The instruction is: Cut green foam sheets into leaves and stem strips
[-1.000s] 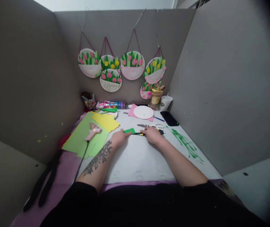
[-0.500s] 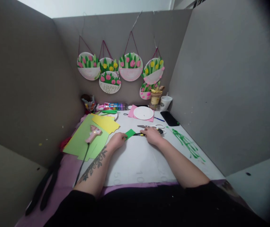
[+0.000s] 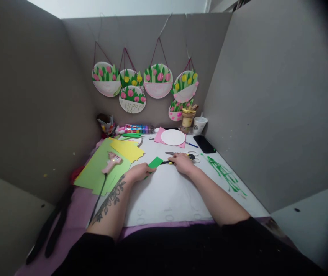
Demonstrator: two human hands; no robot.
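While both forearms stretch out over the white work mat (image 3: pixel 169 191), I see the light green paper sheets (image 3: pixel 100 170) lying at its left edge, a pink glue gun (image 3: pixel 110 162) resting on them. My left hand (image 3: pixel 138 171) is curled, fingers pinching the near corner of the small dark green paper piece (image 3: pixel 155 162), which tilts up off the mat between the two hands. My right hand (image 3: pixel 182 162) is closed over a yellow-and-black handled tool (image 3: pixel 166 162); its tip points toward the green piece, just beside it. I cannot tell what kind of tool it is, since the hand hides most of it. Whether the tip touches the paper is too small to make out.
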